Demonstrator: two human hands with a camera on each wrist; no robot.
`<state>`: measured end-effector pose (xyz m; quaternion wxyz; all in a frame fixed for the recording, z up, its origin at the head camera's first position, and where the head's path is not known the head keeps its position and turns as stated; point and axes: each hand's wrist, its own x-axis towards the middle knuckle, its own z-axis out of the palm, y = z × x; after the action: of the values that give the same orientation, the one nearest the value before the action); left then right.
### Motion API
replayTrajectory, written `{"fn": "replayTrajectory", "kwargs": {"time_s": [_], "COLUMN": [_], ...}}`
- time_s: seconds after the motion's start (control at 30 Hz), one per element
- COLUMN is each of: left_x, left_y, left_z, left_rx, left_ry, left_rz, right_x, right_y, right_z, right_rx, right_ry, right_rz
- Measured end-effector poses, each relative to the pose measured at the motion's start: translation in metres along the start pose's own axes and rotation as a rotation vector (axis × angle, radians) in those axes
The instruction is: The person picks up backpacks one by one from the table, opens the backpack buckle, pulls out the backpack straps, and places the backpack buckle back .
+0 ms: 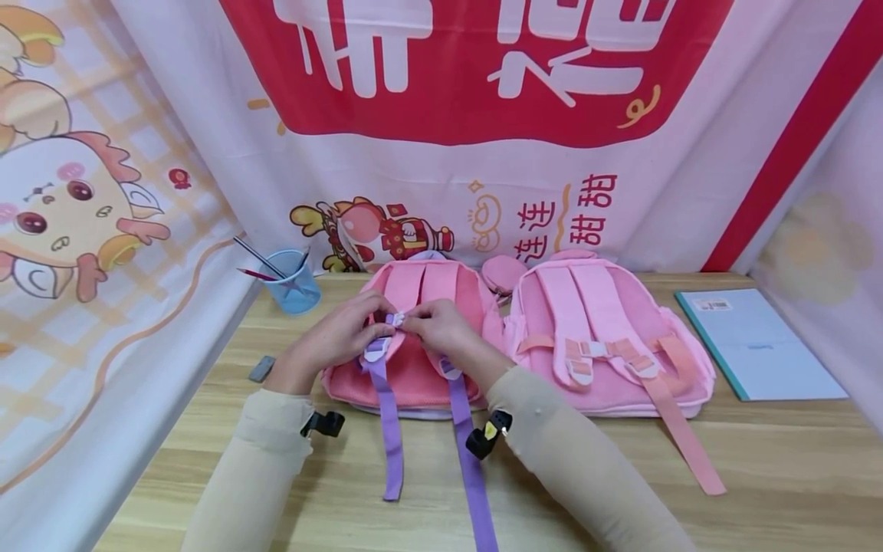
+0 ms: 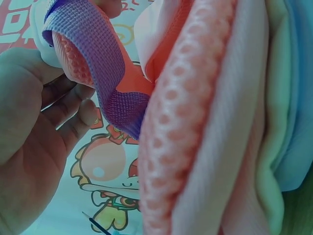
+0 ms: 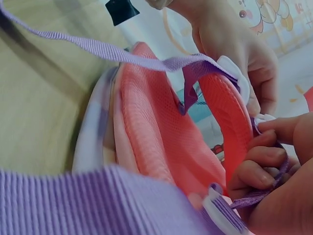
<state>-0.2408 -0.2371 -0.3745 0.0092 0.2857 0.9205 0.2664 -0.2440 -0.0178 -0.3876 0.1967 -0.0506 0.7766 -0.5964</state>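
A coral-pink backpack [image 1: 431, 376] lies with its shoulder straps facing up. Over its left shoulder strap, both hands meet at a small white buckle [image 1: 398, 319] on purple webbing. My left hand [image 1: 338, 331] pinches the buckle's left side between thumb and fingers. From the other side my right hand [image 1: 441, 328] pinches the buckle, its fingers curled by a thin purple strap [image 3: 259, 197]. A white strap adjuster [image 1: 376, 349] sits just below the left fingers. Purple webbing tails [image 1: 392, 445] trail down onto the table. The fingers partly cover the buckle.
A second pink backpack [image 1: 621, 307] lies against the first on the right, beside a round pink pouch [image 1: 502, 274]. A light-blue notebook [image 1: 762, 345] is farther right. At left stand a blue pen cup [image 1: 295, 291] and a grey eraser [image 1: 262, 369] on the wooden table [image 1: 207, 460].
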Motion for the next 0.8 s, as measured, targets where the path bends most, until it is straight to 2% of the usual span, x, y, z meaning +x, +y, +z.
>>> {"fn": "replayTrajectory", "kwargs": {"time_s": [0.33, 0.43, 0.67, 0.8], "left_x": [-0.002, -0.003, -0.003, -0.003], "left_y": [0.001, 0.001, 0.000, 0.000], "left_z": [-0.002, -0.003, -0.002, -0.001], "left_rx": [-0.033, -0.044, -0.065, -0.071], "left_ry": [-0.003, -0.004, -0.014, -0.018], "left_rz": [-0.059, -0.068, -0.084, -0.087], "right_x": [-0.007, -0.008, -0.003, -0.001], "right_y": [-0.001, 0.000, 0.006, 0.006], "right_z": [-0.024, -0.027, -0.022, -0.020], "right_rx": [-0.163, -0.174, -0.141, -0.125], "right_ry": [-0.066, -0.071, -0.065, -0.062], "right_rz": [-0.070, -0.070, -0.155, -0.154]}}
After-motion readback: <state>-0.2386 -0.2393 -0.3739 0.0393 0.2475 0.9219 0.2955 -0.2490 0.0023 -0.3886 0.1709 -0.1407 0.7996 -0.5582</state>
